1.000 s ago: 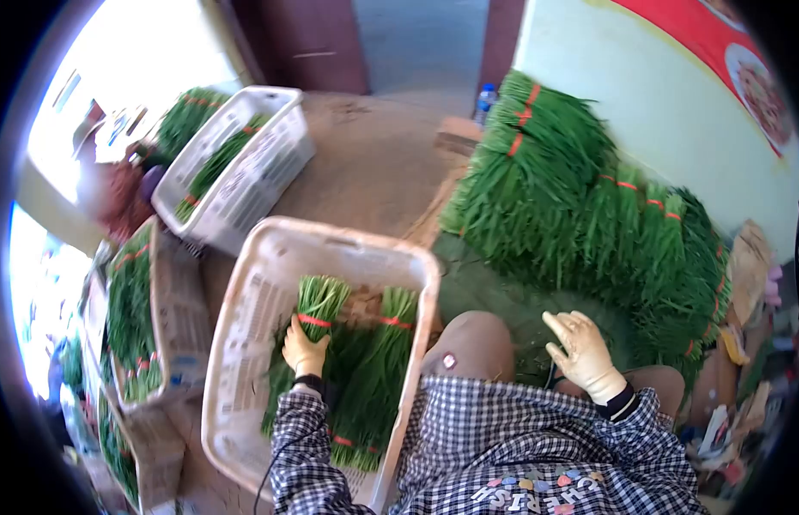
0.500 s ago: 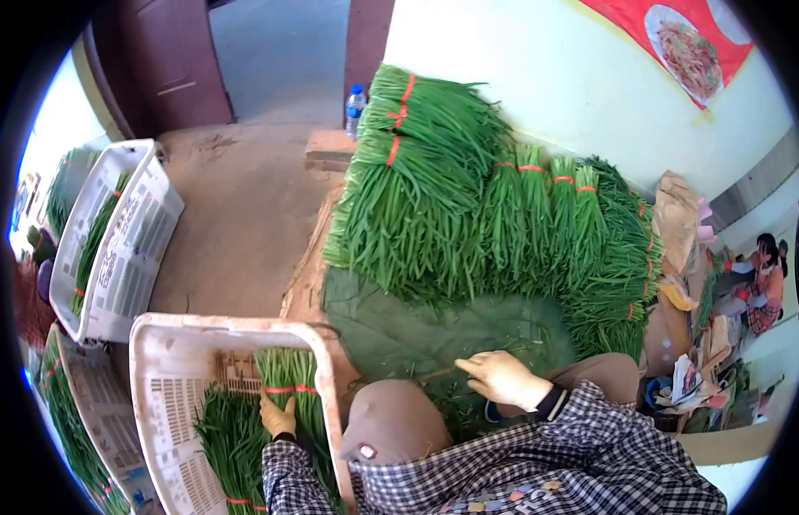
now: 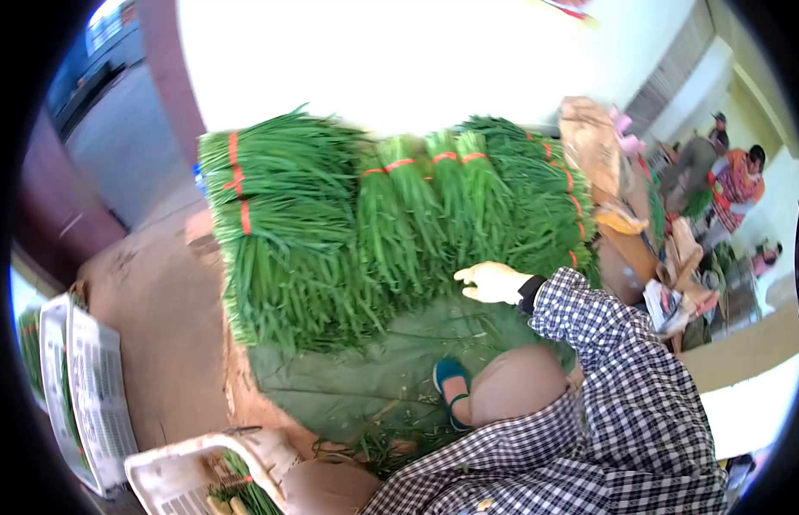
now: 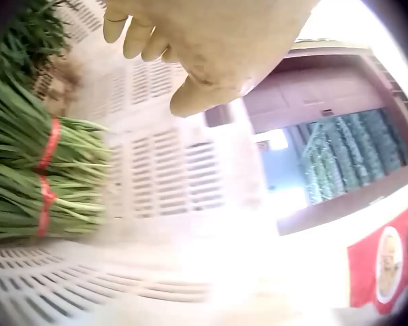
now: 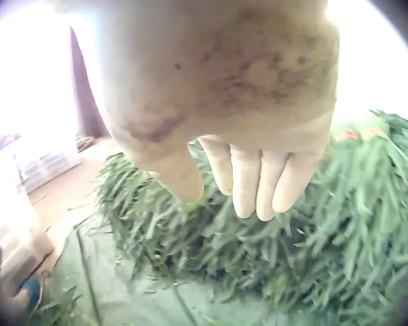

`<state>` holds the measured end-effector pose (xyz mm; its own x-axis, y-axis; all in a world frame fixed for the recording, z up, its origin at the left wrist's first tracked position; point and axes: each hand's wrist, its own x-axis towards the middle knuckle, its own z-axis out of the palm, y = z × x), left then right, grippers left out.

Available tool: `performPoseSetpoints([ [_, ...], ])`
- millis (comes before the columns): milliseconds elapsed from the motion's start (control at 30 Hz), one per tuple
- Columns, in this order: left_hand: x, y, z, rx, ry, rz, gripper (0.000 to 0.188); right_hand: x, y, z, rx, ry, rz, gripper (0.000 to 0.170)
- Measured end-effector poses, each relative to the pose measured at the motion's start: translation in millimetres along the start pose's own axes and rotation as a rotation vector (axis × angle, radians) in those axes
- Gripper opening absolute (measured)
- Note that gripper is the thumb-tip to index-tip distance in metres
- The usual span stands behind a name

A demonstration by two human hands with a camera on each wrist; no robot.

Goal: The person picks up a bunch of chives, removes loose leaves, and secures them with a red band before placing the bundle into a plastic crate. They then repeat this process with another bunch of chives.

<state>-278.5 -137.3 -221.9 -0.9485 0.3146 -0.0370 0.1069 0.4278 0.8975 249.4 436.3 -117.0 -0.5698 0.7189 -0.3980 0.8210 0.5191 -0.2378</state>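
Note:
Bundles of long green chives (image 3: 288, 275), tied with red bands, lie piled against the wall. My right hand (image 3: 495, 283), in a pale glove, reaches toward the near edge of this pile. In the right wrist view its fingers (image 5: 246, 180) extend loosely in front of the leaves, holding nothing. My left hand (image 4: 224, 41), gloved too, hangs over the white plastic crate (image 4: 166, 163) with its fingers slightly bent and nothing in them. Beside it in that crate lie banded chive bundles (image 4: 47, 170), their cut ends toward the crate wall.
A green sheet (image 3: 331, 373) covers the floor before the pile, with loose leaf scraps on it. Another white crate (image 3: 94, 386) stands at the left. Brown paper (image 3: 591, 142) and litter lie at the right, with people (image 3: 736, 184) farther back. My foot in a teal shoe (image 3: 452, 390) rests on the sheet.
The view has swung right toward the pile. My left hand has let go of the chive bundle in the crate. My right hand has moved from near my lap out toward the pile.

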Motion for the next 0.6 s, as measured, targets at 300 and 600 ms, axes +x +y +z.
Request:
performPoseSetpoints([
  [300, -87, 295, 110, -0.245, -0.311, 0.17, 0.058, -138, 162, 183, 0.623, 0.034, 0.703, 0.053],
  [600, -142, 264, 209, 0.341, -1.132, 0.548, 0.051, -232, 251, 287, 0.518, 0.549, 1.012, 0.055],
])
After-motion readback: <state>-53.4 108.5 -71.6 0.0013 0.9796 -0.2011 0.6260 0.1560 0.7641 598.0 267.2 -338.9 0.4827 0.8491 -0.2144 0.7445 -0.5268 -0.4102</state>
